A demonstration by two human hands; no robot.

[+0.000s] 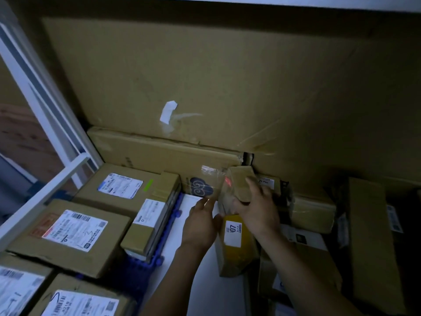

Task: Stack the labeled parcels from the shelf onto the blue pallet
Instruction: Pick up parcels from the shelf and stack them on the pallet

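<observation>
Brown cardboard under a baggy skin of clear tape, that's the small parcel [239,181]. My guess is it's light and fairly stiff, but slick wherever the film sits, and loose wrap like that tends to slide under fingers. I'd clamp across the short sides so the pressure lands on the card, with the second palm underneath for the carry. It's tilted up on one end among the dim pile at the foot of the big cardboard sheet [205,76], right above the yellow parcel [237,245] with the 107 sticker. As for the hands: the right hand [257,208] comes in from 5 o'clock with its fingers curled over the parcel's top and near face, so it's got hold of it. The left hand [200,222] is flat and spread at the parcel's 8 o'clock, palm turned toward it, holding nothing. I can't tell if it touches the wrap. The blue pallet [175,213] is off at 9 o'clock, already carrying labelled boxes [75,231].
</observation>
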